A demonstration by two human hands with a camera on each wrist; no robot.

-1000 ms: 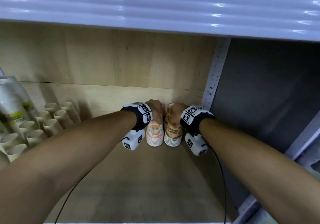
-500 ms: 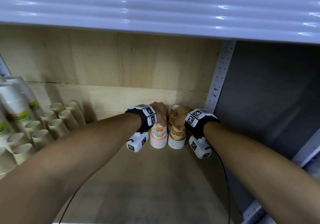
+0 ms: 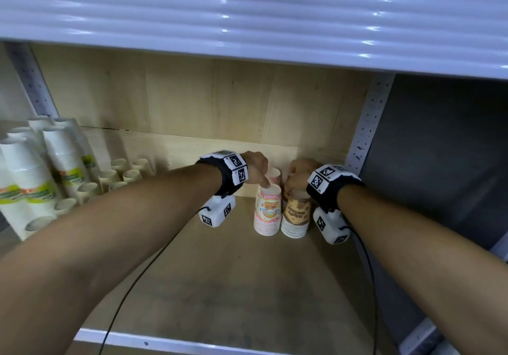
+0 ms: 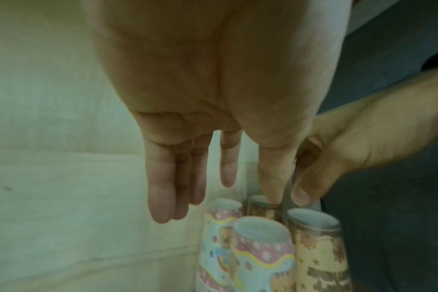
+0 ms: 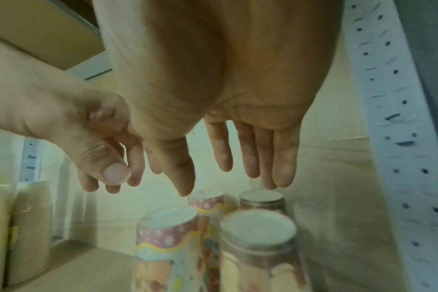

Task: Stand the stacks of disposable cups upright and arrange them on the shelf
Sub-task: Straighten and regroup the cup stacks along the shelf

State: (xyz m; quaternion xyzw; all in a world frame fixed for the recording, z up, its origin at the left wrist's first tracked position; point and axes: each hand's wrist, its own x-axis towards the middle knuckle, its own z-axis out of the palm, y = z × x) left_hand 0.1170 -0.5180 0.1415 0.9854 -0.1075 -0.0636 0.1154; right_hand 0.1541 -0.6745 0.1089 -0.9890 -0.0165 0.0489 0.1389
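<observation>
Several sleeved stacks of printed cups stand upside down in the shelf's back right corner. A pink stack (image 3: 268,211) and a brown stack (image 3: 297,214) are in front; another pink stack (image 3: 275,174) shows behind. The left wrist view shows the front pink stack (image 4: 263,252), front brown stack (image 4: 318,247) and two rear ones. My left hand (image 3: 257,170) (image 4: 213,197) hovers over the pink stacks with straight fingers and holds nothing. Over the brown stacks (image 5: 260,247), my right hand (image 3: 299,173) (image 5: 225,177) hangs with straight fingers, also holding nothing.
Tall white cup stacks with green labels (image 3: 55,167) stand at the left, beige cup stacks (image 3: 110,178) beside them. A perforated metal upright (image 3: 365,134) borders the corner on the right. The upper shelf edge (image 3: 247,24) hangs overhead. Bare shelf board (image 3: 233,286) lies in front.
Both hands have let go of the front stacks' tops and lifted slightly. The stacks stay upright in place. The head view has pulled back a little.
</observation>
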